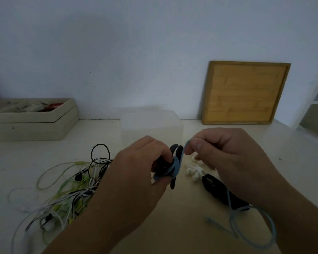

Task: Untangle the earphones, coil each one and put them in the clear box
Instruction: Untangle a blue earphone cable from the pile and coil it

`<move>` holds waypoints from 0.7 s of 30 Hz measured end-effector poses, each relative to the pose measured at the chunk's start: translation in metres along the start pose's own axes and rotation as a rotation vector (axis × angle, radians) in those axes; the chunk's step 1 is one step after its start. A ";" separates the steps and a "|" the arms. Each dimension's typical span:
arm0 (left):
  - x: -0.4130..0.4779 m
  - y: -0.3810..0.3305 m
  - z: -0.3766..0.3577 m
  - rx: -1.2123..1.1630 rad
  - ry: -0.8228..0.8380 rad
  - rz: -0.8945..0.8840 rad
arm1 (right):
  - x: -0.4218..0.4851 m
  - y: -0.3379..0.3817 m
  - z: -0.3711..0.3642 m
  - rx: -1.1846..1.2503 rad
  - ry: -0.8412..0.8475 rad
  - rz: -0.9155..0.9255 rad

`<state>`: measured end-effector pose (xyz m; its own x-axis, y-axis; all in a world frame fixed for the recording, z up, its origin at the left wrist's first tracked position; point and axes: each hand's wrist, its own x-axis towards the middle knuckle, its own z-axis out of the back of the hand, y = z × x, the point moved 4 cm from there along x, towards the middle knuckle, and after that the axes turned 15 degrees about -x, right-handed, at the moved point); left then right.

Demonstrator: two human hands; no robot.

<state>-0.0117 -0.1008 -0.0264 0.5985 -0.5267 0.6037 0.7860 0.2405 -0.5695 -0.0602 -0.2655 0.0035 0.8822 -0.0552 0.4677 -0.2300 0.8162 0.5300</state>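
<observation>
Centrally — left hand (136, 162), cord (177, 165), right hand (228, 153)

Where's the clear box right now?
Head view: the clear box stands mid-table near the wall, just beyond the left hand and right hand, between the beige tray at left and the wooden board at right.
</observation>
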 end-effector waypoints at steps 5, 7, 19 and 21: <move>-0.001 0.002 -0.002 -0.006 0.006 0.062 | -0.004 0.004 0.001 0.185 0.082 0.093; -0.001 0.003 -0.003 -0.022 -0.004 0.094 | -0.005 0.005 -0.002 0.277 0.188 0.124; -0.004 -0.005 -0.008 -0.066 0.037 0.081 | -0.001 -0.003 -0.005 0.161 0.123 -0.016; -0.004 -0.008 -0.007 -0.134 0.033 0.077 | 0.002 -0.010 -0.001 0.072 0.025 -0.081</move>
<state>-0.0213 -0.1064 -0.0276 0.6489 -0.5379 0.5381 0.7091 0.1709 -0.6841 -0.0557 -0.2728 -0.0017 0.9089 -0.1041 0.4038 -0.1854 0.7663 0.6151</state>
